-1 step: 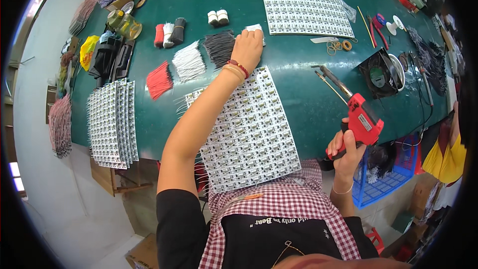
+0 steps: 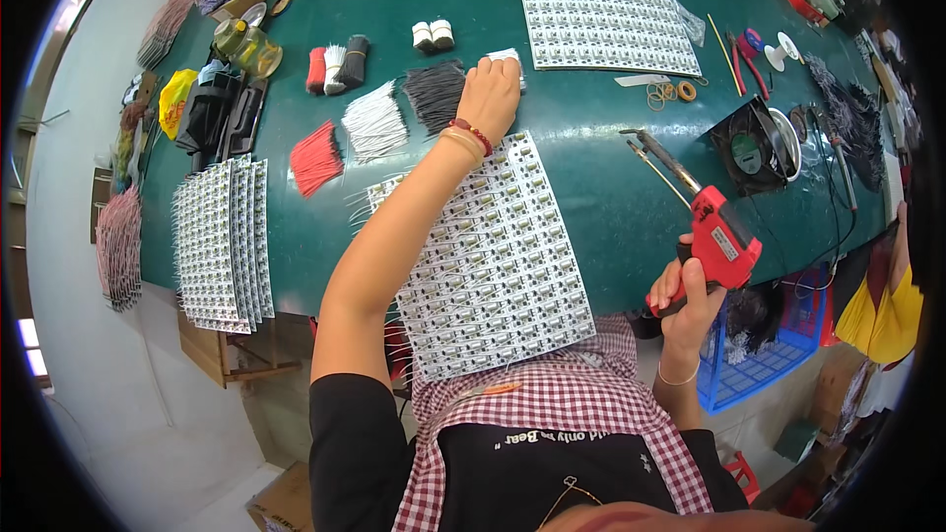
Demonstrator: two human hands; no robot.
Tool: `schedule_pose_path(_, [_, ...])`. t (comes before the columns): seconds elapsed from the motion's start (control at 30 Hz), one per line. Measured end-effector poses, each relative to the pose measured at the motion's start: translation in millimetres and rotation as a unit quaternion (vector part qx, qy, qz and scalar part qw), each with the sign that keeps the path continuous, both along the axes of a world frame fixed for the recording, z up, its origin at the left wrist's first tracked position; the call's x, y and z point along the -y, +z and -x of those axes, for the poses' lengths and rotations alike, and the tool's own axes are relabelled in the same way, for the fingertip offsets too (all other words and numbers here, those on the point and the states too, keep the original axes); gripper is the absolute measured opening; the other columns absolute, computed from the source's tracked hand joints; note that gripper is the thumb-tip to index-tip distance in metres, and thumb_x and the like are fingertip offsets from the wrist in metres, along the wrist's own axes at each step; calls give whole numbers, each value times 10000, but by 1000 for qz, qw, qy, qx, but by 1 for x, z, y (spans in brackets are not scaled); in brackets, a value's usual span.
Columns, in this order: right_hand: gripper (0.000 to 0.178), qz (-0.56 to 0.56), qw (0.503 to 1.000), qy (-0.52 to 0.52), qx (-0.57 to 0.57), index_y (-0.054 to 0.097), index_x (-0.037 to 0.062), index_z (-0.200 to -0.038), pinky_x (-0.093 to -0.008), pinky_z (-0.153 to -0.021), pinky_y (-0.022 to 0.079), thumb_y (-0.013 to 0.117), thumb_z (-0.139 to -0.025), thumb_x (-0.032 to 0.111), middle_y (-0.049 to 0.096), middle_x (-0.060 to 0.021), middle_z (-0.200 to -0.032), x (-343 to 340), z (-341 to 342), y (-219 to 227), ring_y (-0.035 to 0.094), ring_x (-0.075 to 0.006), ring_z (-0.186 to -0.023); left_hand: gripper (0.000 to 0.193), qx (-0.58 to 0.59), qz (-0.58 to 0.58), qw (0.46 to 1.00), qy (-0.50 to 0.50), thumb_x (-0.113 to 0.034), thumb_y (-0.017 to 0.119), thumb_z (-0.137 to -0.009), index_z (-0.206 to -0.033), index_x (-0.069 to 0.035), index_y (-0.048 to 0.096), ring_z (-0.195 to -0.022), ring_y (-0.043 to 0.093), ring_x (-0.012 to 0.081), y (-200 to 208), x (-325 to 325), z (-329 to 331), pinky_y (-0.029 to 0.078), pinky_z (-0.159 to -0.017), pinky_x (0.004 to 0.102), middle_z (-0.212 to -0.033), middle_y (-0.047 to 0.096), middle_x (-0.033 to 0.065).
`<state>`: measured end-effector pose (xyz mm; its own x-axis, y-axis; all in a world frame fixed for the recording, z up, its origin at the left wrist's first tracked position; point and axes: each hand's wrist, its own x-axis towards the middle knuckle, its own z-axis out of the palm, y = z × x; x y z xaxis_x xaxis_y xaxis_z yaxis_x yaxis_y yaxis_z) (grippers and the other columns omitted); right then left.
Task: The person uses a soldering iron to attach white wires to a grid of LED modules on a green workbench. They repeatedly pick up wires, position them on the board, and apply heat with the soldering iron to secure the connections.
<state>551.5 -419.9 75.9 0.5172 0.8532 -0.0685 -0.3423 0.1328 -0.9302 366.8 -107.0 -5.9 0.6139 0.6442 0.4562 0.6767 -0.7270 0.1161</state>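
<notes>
My right hand (image 2: 687, 300) is wrapped round the grip of a red soldering gun (image 2: 723, 238). Its long metal tip points up and left over the green table. My left hand (image 2: 490, 97) reaches across a white circuit board panel (image 2: 498, 266), fingers curled down at a small pile of white wires (image 2: 506, 56). The fingertips are hidden, so what they pinch cannot be seen. The panel rests partly on the table edge and partly over my lap, with thin wires sticking out along its left side. Beside my left hand lie black wires (image 2: 435, 94).
White wires (image 2: 374, 122) and red wires (image 2: 315, 160) lie further left. Stacked panels stand at left (image 2: 219, 246) and far right of centre (image 2: 611, 20). A black fan (image 2: 749, 146), pliers (image 2: 747, 69) and a tape roll (image 2: 686, 91) sit at right; a blue crate (image 2: 759, 365) is below.
The soldering gun and my right hand have shifted very slightly right and down. My left hand stays in place.
</notes>
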Motion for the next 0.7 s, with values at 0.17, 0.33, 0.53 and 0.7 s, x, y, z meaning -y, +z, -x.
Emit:
schedule_pose_path(0.17, [295, -19, 999, -20, 17, 493, -20, -1232, -262, -430, 407, 514, -1004, 166, 461, -32, -592, -2, -1, 5, 421, -102, -434, 218, 106, 59, 992, -14, 65, 574, -743, -929, -33, 631, -890, 538, 322, 26, 25, 11, 451, -792, 400, -881, 606, 146])
schedule_pose_path(0.33, [410, -11, 999, 34, 20, 463, -27, -1311, -268, -534, 478, 609, -954, 112, 540, -50, -724, -14, 14, 9, 524, -118, -561, 216, 240, 316, 906, -147, 100, 515, -826, -908, -49, 649, -915, 553, 322, 48, 115, 26, 468, -851, 390, -918, 586, 130])
schedule_pose_path(0.53, [591, 76, 976, 132, 154, 472, -34, -1338, -247, -710, 492, 744, -815, 15, 592, -58, -959, -25, 50, 9, 585, -120, -813, 138, 278, 458, 836, -124, -55, 595, -886, -963, 22, 681, -605, 683, 243, 88, 210, 26, 530, -575, 341, -729, 673, 162])
schedule_pose_path(0.7, [497, 104, 965, 137, 199, 539, -18, -1275, -232, -695, 474, 719, -811, -27, 599, -28, -925, -25, 64, 21, 576, -97, -805, 160, 323, 504, 798, -64, -115, 616, -901, -905, 22, 698, -560, 675, 214, 93, 229, 38, 519, -540, 321, -618, 650, 131])
